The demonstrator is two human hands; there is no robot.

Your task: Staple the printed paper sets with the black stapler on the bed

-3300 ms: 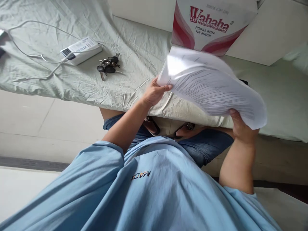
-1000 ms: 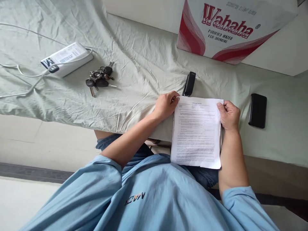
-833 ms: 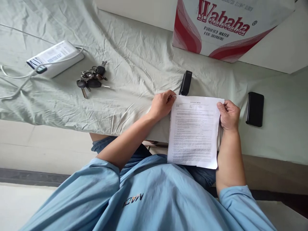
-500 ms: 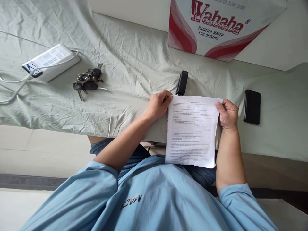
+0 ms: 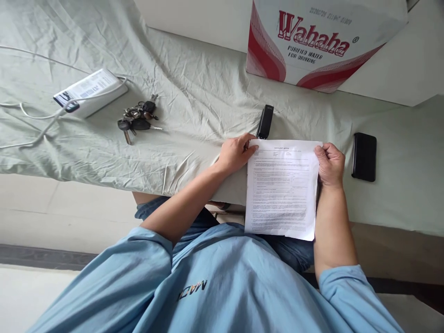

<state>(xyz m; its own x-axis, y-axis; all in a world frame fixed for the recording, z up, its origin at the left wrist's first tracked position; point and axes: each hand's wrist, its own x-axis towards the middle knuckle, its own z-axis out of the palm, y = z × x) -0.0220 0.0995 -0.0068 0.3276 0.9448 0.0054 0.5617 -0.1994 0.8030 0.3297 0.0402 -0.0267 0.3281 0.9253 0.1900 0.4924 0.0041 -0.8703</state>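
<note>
Over the near edge of the bed, you hold a printed stack of papers by its two upper corners. Your left hand pinches the top left corner, fingers closed on the sheet with the thumb on top. Your right hand grips the top right corner the same way, fingers curled and clamped on the paper's edge. The papers lie flat and squared, their upper part resting on the bed's pale green sheet, their lower part hanging past the edge over your lap.

Just beyond the papers' top left corner a black stapler lies on the sheet, near your left hand but apart from it. A black phone lies to the right of your right hand, not touching it. Farther left are a bunch of keys and, beside them, a white power bank with a white cable plugged in. A Wahaha water carton stands at the far side of the bed.
</note>
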